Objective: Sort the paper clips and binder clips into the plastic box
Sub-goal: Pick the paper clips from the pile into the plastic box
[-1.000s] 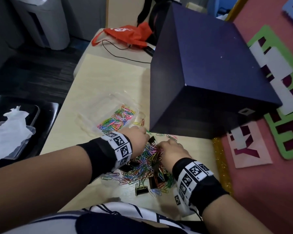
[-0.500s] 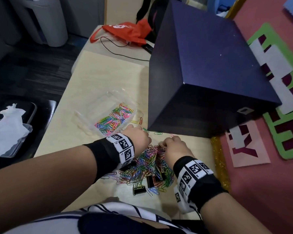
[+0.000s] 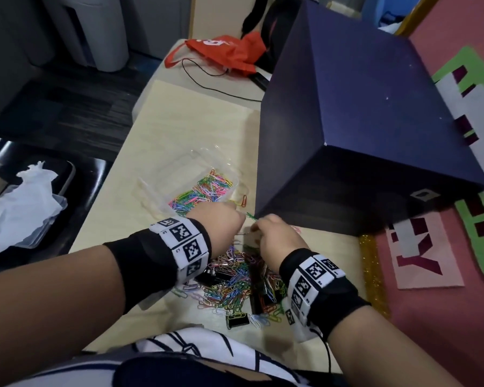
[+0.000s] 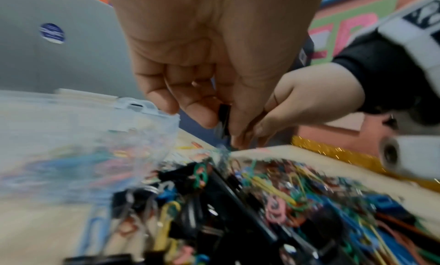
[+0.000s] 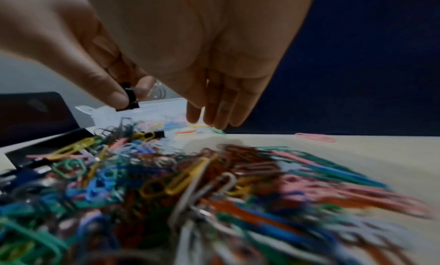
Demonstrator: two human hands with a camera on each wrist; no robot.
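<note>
My left hand (image 3: 221,222) hovers at the far edge of a heap of coloured paper clips (image 3: 232,280) mixed with black binder clips. Its thumb and fingers (image 4: 202,116) pinch a small black binder clip (image 4: 223,114), which also shows in the right wrist view (image 5: 127,99). My right hand (image 3: 274,238) is close beside it, its fingers (image 5: 214,116) pointing straight down at the table and holding nothing I can see. The clear plastic box (image 3: 165,182), with paper clips in one part, stands just beyond my left hand. Another binder clip (image 3: 236,321) lies at the heap's near edge.
A large navy box (image 3: 375,121) stands on the table (image 3: 193,129) right behind both hands. Loose orange (image 3: 244,200) and green (image 3: 250,217) paper clips lie by the plastic box. A pink board (image 3: 430,317) borders the right; a black seat with tissue (image 3: 25,208) is left.
Both hands moved from the middle of the heap to its far edge and drew together. The left hand picked up a black binder clip and lifted it off the heap.
</note>
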